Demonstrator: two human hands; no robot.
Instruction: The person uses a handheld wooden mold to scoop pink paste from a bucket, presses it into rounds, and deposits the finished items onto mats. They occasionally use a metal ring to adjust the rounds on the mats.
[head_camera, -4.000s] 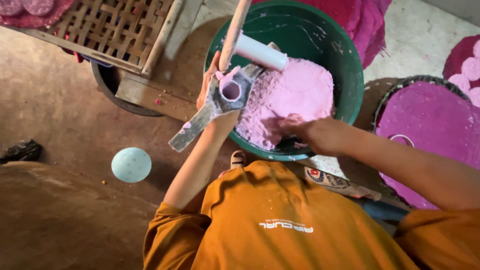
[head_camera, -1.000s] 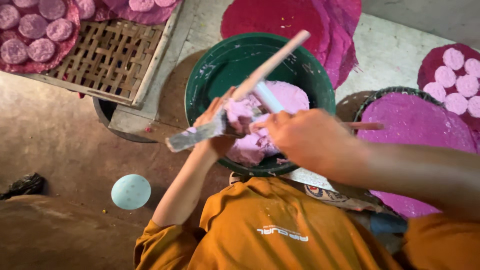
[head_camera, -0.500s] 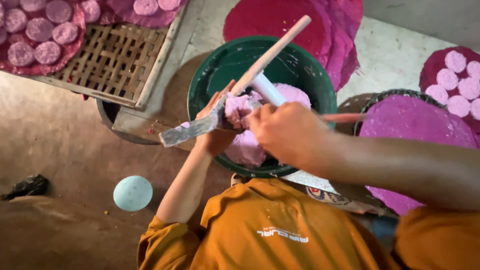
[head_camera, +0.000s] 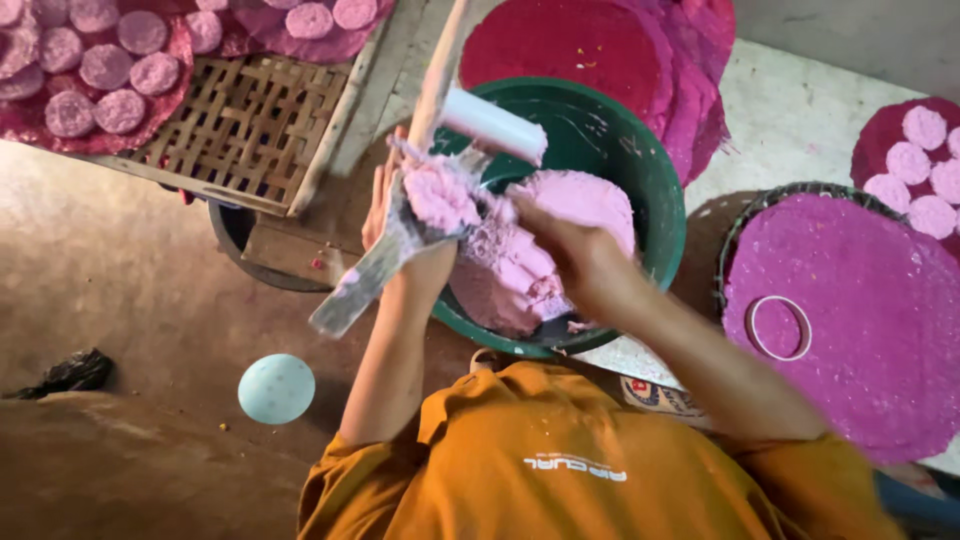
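Two hands work over a round green plastic basin (head_camera: 640, 190) half full of pale pink dough (head_camera: 560, 240). The left hand (head_camera: 400, 215) grips a dough-smeared wooden press with a white tube (head_camera: 430, 200), held above the basin's left rim. The right hand (head_camera: 580, 265) is clenched on a clump of that dough inside the basin. Past the basin's right rim, a white ring (head_camera: 778, 327) lies on a magenta-covered round tray (head_camera: 860, 340). A pale blue ball (head_camera: 276, 388) rests on the floor, lower left.

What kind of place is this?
Probably a small handmade food workshop, set on the floor: a green basin of pink dough, woven bamboo trays with round pink cakes, and cloth-covered baskets.
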